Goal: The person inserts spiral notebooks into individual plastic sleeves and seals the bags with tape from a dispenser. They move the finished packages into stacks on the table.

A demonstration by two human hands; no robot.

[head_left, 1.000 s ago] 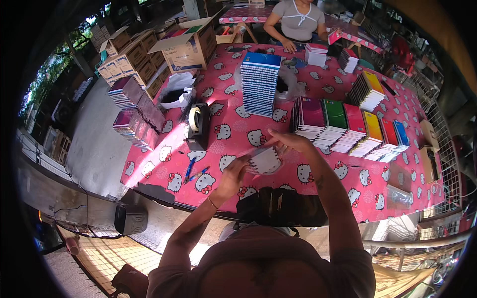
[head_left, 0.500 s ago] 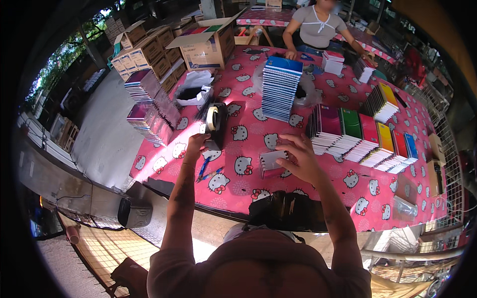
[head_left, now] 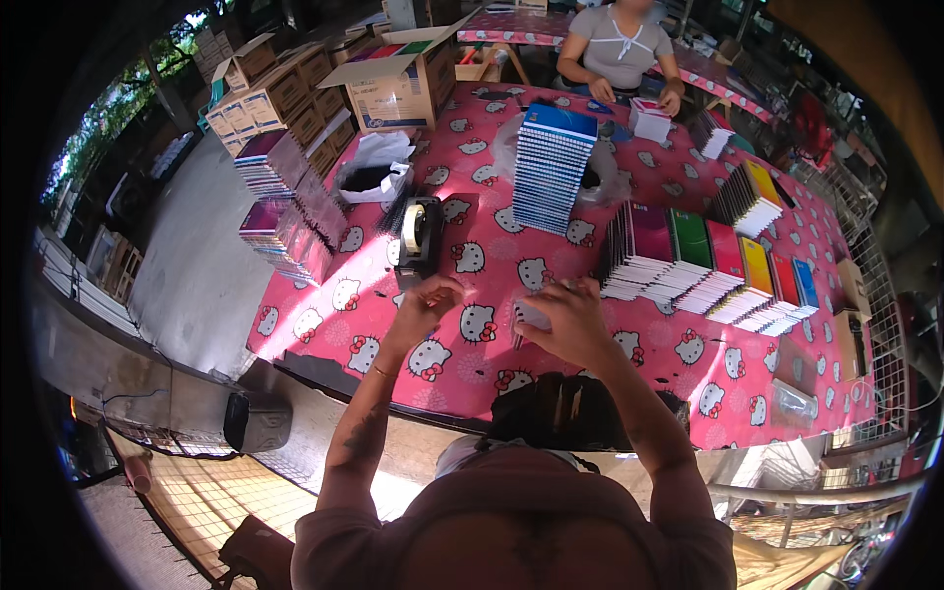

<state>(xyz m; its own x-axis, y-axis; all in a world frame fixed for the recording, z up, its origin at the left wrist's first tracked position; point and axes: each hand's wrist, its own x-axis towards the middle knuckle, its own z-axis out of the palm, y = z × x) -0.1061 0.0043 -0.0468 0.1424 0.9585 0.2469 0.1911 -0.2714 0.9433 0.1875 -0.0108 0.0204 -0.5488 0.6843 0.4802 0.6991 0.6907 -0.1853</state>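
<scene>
My left hand (head_left: 427, 307) is raised over the table in front of the tape dispenser (head_left: 419, 236), thumb and fingers pinched together toward the right. Anything between those fingertips is too small to make out. My right hand (head_left: 570, 320) curls over a small notebook with pale pages (head_left: 532, 315), thumb on its near side and fingers at its far side. Most of that notebook is hidden under the hand. Beyond it stands a tall stack of blue spiral notebooks (head_left: 553, 172).
Rows of coloured spiral notebooks (head_left: 678, 261) stand at right, wrapped stacks (head_left: 285, 241) at the left edge. An open carton (head_left: 393, 93) and a white bag (head_left: 379, 162) lie behind. Across the pink table (head_left: 457, 379), a person (head_left: 619, 49) handles small notebooks (head_left: 650, 120).
My left hand has left the tape dispenser and moved right, toward my right hand. My right hand's spread fingers have closed over the small notebook. The person opposite has drawn both hands together.
</scene>
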